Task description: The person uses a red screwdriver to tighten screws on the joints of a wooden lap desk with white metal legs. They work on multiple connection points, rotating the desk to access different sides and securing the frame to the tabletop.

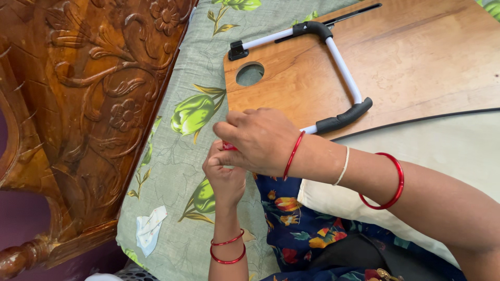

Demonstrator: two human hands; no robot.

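My right hand (258, 139) reaches across from the right and pinches a small red thing (229, 147) at its fingertips. My left hand (224, 177) comes up from below and meets it, its fingers closed around the same small red thing, most of which is hidden between the two hands. Red bangles ring both wrists, and a thin white band sits on my right forearm. Both hands hover over the lower left corner of a wooden lap table (411, 57).
The lap table lies upside down on a grey-green floral bedsheet (177, 156), with its white and black folding leg (341, 65) flat on it and a round hole (250, 74) near its corner. A carved wooden headboard (83, 104) fills the left. A crumpled white paper (150, 229) lies on the sheet.
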